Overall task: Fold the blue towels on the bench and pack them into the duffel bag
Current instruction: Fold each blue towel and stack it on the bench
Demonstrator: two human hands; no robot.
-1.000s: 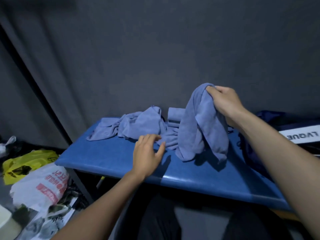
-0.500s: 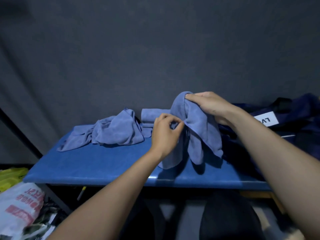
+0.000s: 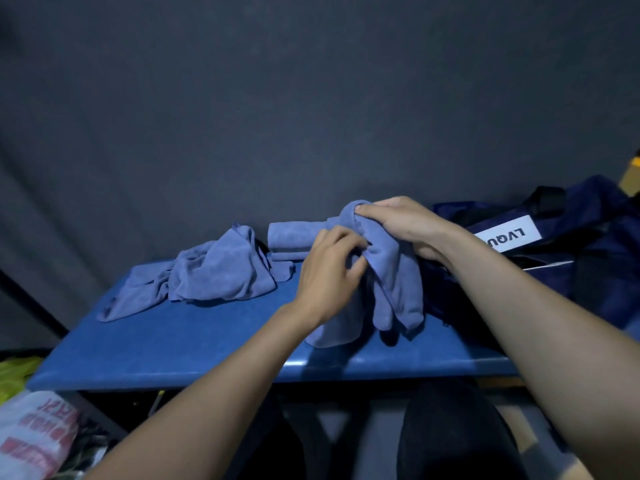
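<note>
My right hand (image 3: 401, 223) pinches the top of a blue towel (image 3: 398, 289) and holds it up so that it hangs down to the blue bench (image 3: 207, 344). My left hand (image 3: 329, 271) grips an edge of the same towel lower down, fingers curled into the cloth. A crumpled blue towel (image 3: 214, 275) lies on the bench to the left. Behind my hands sits a folded blue towel (image 3: 294, 237). The dark navy duffel bag (image 3: 571, 244) with a white label stands on the bench at the right.
A dark grey curtain hangs close behind the bench. On the floor at the lower left lie a white plastic bag with red print (image 3: 38, 434) and a yellow bag (image 3: 14, 372). My dark-clad legs (image 3: 450, 438) are below the bench's front edge.
My left hand rose from the bench and took hold of the hanging towel's edge. The view shifted right, bringing more of the duffel bag into sight.
</note>
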